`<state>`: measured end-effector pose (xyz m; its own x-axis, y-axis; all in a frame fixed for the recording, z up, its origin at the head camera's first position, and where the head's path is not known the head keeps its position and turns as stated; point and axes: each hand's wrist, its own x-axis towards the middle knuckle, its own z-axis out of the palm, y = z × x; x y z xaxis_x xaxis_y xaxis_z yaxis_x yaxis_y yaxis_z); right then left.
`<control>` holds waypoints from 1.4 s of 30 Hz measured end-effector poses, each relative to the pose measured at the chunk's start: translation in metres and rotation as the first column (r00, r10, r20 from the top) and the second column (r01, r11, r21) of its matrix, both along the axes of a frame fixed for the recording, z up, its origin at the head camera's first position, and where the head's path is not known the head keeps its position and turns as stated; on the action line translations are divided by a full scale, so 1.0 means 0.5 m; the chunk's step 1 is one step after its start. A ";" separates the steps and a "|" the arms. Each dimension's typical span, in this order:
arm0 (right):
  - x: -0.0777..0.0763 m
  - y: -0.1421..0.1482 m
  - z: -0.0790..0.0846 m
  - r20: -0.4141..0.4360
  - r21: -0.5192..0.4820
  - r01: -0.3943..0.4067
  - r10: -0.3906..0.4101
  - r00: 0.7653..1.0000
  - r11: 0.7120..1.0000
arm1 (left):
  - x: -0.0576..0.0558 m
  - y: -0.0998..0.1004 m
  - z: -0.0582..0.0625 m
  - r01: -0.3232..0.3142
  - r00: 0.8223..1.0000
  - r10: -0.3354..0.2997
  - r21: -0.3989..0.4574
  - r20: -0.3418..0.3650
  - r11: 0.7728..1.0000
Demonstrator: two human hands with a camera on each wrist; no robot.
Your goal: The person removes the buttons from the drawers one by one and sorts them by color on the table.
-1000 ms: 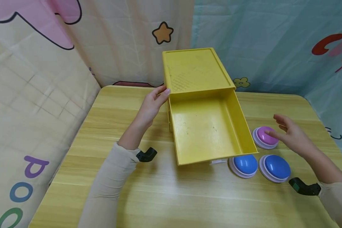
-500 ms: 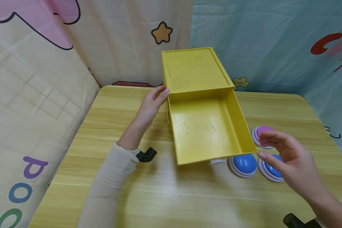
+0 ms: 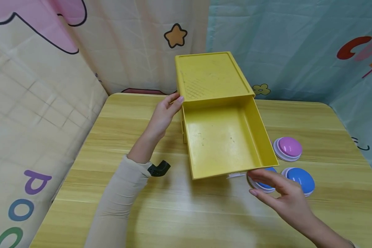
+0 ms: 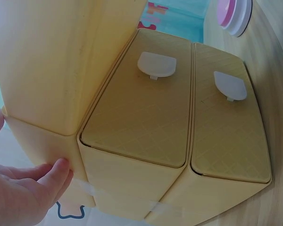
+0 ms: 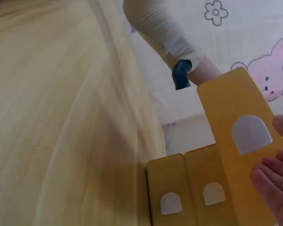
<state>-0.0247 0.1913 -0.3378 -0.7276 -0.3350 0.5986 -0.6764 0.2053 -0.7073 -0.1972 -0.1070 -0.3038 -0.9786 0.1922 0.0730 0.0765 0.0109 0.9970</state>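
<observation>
A yellow plastic drawer cabinet [image 3: 212,74] stands at the back of the table. Its top drawer [image 3: 223,141] is pulled far out and nothing lies inside. My left hand [image 3: 163,115] rests its fingertips and thumb against the cabinet's upper left side, by the front corner; these fingers also press there in the left wrist view. Near the drawer's front right corner is my right hand [image 3: 285,198], thumb and fingers spread apart. In the right wrist view it is beside the drawer's front, close to a white handle [image 5: 251,134]. Whether it touches the front is unclear.
Two lower drawers are shut, each with a white handle [image 4: 156,64]. Right of the cabinet are a pink button [image 3: 289,147], a blue button [image 3: 301,180] and another blue button partly behind my right hand. Printed curtains [image 3: 136,44] border the table [image 3: 136,120].
My right hand has moved left and toward me, from beside the pink button, past the blue buttons, to the drawer's front right corner. My left hand and the drawer have stayed put.
</observation>
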 end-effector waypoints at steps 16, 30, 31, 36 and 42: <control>-0.025 -0.079 -0.048 -0.170 -0.302 0.033 -0.088 0.981 0.953 | -0.001 0.002 -0.002 0.001 1.000 -0.001 0.014 0.000 1.000; -0.068 -0.060 -0.042 -0.173 -0.147 0.155 -0.179 0.968 0.977 | 0.002 0.002 0.000 0.001 1.000 -0.001 0.017 -0.002 1.000; -0.074 -0.059 -0.039 -0.160 -0.136 0.163 -0.184 0.970 0.977 | 0.002 0.002 0.000 0.000 1.000 0.000 0.019 -0.002 1.000; -0.111 -0.062 -0.019 -0.115 -0.075 0.227 -0.235 0.965 0.971 | 0.002 0.004 0.000 0.000 1.000 0.000 0.017 0.000 1.000; -0.170 -0.076 0.008 -0.071 0.014 0.296 -0.294 0.953 0.955 | 0.000 0.001 0.000 0.008 1.000 -0.008 0.017 -0.011 1.000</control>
<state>-0.1096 0.1532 -0.3340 -0.7545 -0.1265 0.6440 -0.6290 0.4192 -0.6547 -0.1970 -0.1063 -0.3040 -0.9762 0.1987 0.0871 0.0875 -0.0069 0.9961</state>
